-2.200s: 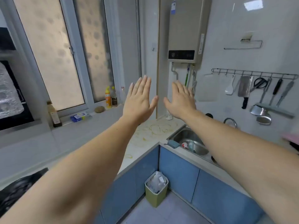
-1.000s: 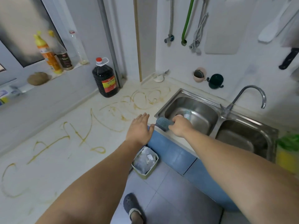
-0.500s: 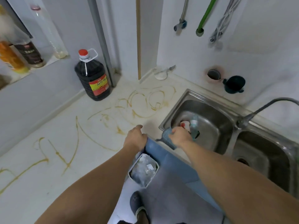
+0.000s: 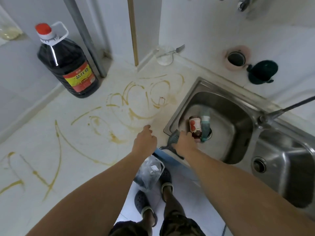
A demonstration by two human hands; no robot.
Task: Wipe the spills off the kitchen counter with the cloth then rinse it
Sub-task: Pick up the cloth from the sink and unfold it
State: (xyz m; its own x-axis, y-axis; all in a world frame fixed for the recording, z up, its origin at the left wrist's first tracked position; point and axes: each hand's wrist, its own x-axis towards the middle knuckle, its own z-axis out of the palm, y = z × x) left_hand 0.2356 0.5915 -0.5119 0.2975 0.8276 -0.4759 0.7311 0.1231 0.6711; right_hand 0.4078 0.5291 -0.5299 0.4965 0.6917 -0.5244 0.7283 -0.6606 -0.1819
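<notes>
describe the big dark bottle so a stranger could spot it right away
Start at the white kitchen counter streaked with yellow-brown spills, and look to its back corner beside the grey vertical pipe. There stands the large dark plastic bottle, the only one with a red cap, white carry handle and red-and-yellow label.

- Illumination is soft, even and moderately bright across the white counter [image 4: 51, 150]; no hard-edged shadows appear.
- The steel sink [image 4: 213, 103] carries dull, diffuse highlights on its rim and basin wall, without harsh glare.
- Wide-angle distortion bends straight lines away from the sink: the wall pipes lean and the forearms swell toward the lower corners.
- Overall sharpness is mediocre, with slight smearing; detail softens further toward the frame edges.
</notes>
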